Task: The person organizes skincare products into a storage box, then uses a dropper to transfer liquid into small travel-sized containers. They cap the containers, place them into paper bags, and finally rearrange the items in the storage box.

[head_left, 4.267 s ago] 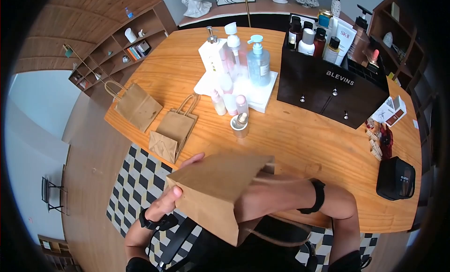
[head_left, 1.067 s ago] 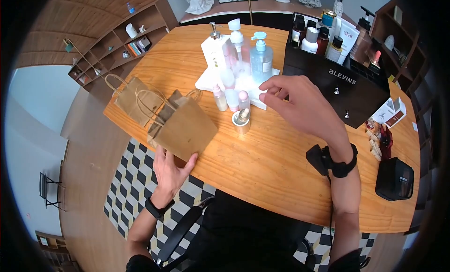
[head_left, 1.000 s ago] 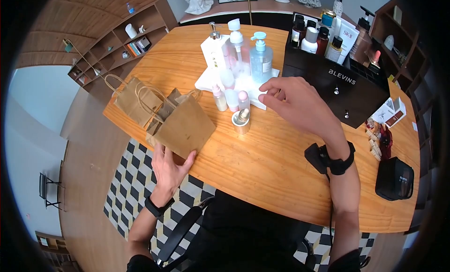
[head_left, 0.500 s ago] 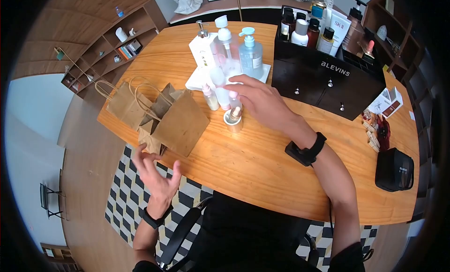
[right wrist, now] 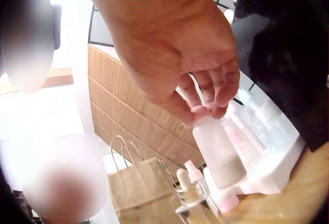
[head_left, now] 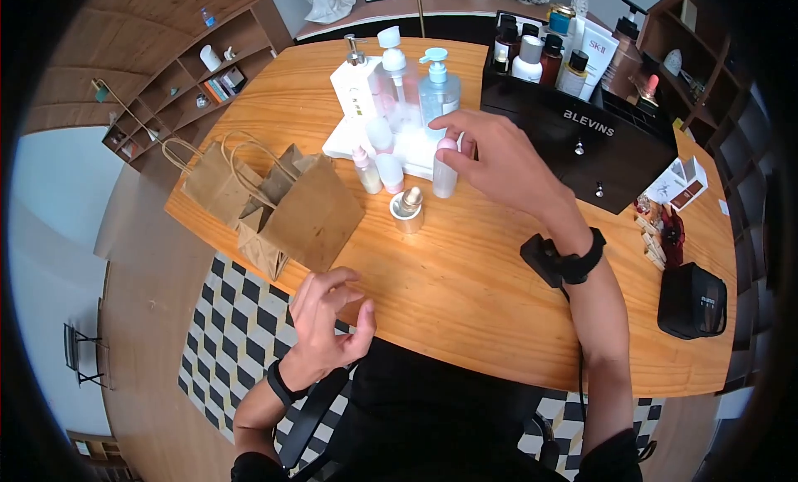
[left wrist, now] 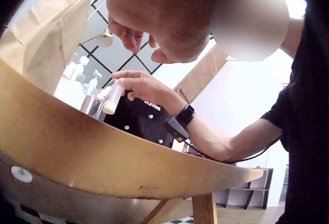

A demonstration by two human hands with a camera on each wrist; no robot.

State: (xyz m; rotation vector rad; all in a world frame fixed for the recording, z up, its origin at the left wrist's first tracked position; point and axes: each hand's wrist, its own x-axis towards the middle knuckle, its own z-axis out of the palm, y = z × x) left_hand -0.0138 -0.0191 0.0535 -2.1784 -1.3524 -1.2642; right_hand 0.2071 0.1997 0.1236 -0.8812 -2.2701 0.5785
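Note:
My right hand (head_left: 507,162) pinches the pink cap of a small frosted bottle (head_left: 444,181) between thumb and fingertips. In the right wrist view the bottle (right wrist: 218,154) hangs slightly tilted, with pale contents low inside. My left hand (head_left: 322,326) holds nothing; its fingers bend loosely over the table's near edge. Beyond it, an upright brown paper bag (head_left: 314,220) overlaps other kraft bags at the left. A dropper bottle (head_left: 409,212), a pink-capped bottle (head_left: 366,173) and a pink-and-white tube (head_left: 389,174) stand left of the held bottle.
Behind are pump bottles (head_left: 438,87) on a white stand (head_left: 339,141). A black cosmetics organizer (head_left: 540,133) full of bottles and tubes rises close beside my right hand. At the right lie a black pouch (head_left: 692,299), a small white box (head_left: 677,183) and dark red flowers (head_left: 672,228).
My left hand set the paper bag upright among the other bags, let go and drew back to the right. My right hand came out of the bag, reached over and took the frosted bottle.

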